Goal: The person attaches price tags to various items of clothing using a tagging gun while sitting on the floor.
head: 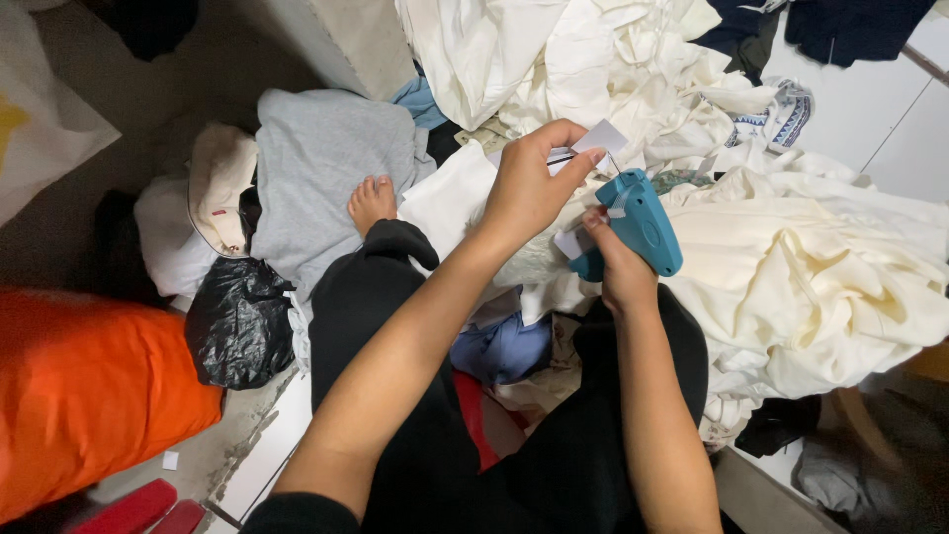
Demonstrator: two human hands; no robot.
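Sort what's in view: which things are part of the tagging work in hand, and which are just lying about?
In use: left hand pinching white tag; right hand gripping teal tag gun; cream garment under them.

Lying about: grey top, black bag, orange cushion, dark clothes.

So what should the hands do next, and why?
Probably squeeze the gun: the right hand grips it with its tip at the white tag, which the left hand pinches over the cream cloth.
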